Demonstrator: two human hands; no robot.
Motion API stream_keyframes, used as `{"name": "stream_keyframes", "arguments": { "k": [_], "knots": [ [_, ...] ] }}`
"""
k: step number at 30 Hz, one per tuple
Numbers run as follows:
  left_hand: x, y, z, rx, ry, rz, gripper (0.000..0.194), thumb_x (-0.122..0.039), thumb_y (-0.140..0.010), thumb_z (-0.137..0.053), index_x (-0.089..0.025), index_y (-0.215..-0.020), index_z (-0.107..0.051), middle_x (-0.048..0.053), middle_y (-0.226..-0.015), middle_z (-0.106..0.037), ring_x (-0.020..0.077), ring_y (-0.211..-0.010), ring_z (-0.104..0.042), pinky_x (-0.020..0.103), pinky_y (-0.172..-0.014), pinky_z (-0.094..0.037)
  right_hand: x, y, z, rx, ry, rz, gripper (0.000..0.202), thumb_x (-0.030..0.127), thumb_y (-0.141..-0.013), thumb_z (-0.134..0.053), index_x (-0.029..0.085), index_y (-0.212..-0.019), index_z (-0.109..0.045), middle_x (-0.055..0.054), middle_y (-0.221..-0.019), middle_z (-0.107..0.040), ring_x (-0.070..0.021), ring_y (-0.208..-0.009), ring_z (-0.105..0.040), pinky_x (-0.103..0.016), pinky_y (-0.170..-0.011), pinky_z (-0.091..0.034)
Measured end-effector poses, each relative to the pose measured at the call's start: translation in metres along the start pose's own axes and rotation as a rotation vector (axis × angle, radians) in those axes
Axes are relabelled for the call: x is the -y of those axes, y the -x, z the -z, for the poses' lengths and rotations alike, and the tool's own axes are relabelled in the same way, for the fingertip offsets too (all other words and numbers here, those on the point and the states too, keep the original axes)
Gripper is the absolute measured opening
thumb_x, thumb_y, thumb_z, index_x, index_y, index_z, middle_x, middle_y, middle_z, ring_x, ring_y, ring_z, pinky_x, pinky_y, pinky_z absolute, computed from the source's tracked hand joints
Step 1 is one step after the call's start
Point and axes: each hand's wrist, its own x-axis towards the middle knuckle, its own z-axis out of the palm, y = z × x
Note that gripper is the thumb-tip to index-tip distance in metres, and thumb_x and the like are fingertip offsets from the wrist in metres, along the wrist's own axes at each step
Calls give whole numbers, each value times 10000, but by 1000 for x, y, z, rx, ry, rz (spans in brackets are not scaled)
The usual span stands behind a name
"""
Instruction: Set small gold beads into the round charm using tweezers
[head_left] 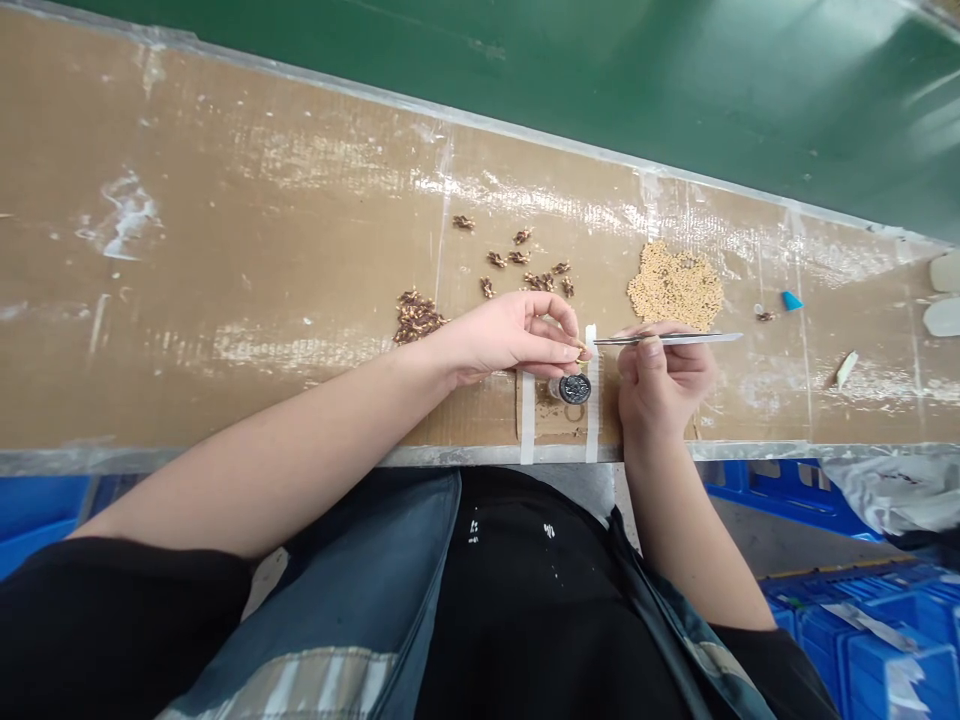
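**Two-handed pinch over glossy brown board**

Left hand: thumb and finger closed on one tiny yellowish piece, near one round black pot. Right hand: gripping slim metal tweezers, tips beside piece. Granular tan heap: one. Brown-and-gold knots: seven scattered, others clustered. White tape strips: two. Shirt marks: unreadable.

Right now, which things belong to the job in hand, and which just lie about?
Probably the job's: tweezers, in the right hand; small yellowish piece, in the left hand; round dark item; tan pile; brown-gold pieces.

Seemingly just lying about: blue piece; pale sliver.
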Motion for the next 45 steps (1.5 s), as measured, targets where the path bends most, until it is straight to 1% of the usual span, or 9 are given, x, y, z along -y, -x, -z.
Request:
{"name": "stream_keyframes", "arguments": {
  "k": [4, 9, 11, 15, 20, 27, 36, 41, 45],
  "knots": [
    [-2, 0, 0, -20, -61, 18, 348, -91, -801, -933, -148, -970, -635, 95, -990, -838, 145, -836, -820, 311, -851, -685, 2, 1, 1, 8, 20, 1, 314, 545, -936, -858, 252, -928, -744, -5, -798, -742, -98, -525, -569, -228, -418, -366],
    [-6, -1, 0, -86, -139, 1, 313, -53, -831, -866, -160, -976, -611, 75, -960, -839, 127, -786, -803, 298, -825, -673, 5, 3, -1, 30, 79, 105, 257, 498, -983, -820, 252, -945, -758, -15, -842, -774, -145, -664, -703, -299, -611, -594],
    [-7, -2, 1, -95, -163, 0, 305, -55, -833, -853, -165, -973, -605, 59, -936, -837, 114, -750, -791, 283, -801, -667, 7, 4, -3, 50, 135, 173, 225, 462, -1004, -802, 252, -937, -756, -9, -827, -777, -169, -733, -757, -333, -685, -638],
    [-8, -2, 2, -89, -187, 15, 315, -54, -814, -854, -164, -968, -601, 45, -905, -831, 99, -717, -779, 255, -763, -656, 9, 4, -6, 85, 170, 228, 169, 399, -1027, -779, 251, -949, -751, -3, -844, -795, -178, -803, -795, -344, -725, -646],
    [-7, -1, 4, -65, -158, 4, 336, -86, -771, -878, -174, -947, -605, 33, -880, -828, 96, -719, -774, 243, -762, -654, 8, 3, -5, 105, 168, 223, 166, 416, -1025, -779, 265, -962, -748, 1, -862, -799, -177, -796, -790, -361, -742, -654],
    [-5, -3, 7, -51, -166, 5, 346, -127, -742, -902, -183, -934, -620, 66, -925, -839, 131, -750, -784, 308, -828, -669, 9, 5, -3, 107, 191, 198, 216, 458, -1019, -779, 263, -931, -754, -11, -838, -777, -192, -792, -777, -371, -728, -658],
    [-8, -1, 4, -54, -184, 13, 315, -115, -767, -884, -172, -914, -612, 69, -917, -837, 115, -720, -769, 299, -795, -664, 9, 5, -4, 89, 162, 204, 174, 422, -1012, -795, 262, -949, -766, -9, -842, -788, -186, -798, -788, -366, -750, -663],
    [-8, -2, 4, -57, -177, 14, 311, -101, -772, -880, -171, -913, -611, 65, -915, -836, 114, -720, -773, 302, -807, -668, 11, 5, -5, 95, 183, 194, 233, 482, -1001, -800, 266, -923, -762, -14, -817, -770, -199, -777, -774, -384, -724, -674],
    [-8, -1, 4, -73, -184, 23, 281, -73, -799, -856, -166, -908, -614, 71, -915, -830, 125, -730, -781, 332, -832, -679, 10, 5, -4, 108, 176, 192, 182, 433, -1008, -800, 269, -937, -768, -12, -834, -777, -195, -793, -781, -379, -738, -673]
  ]
}}
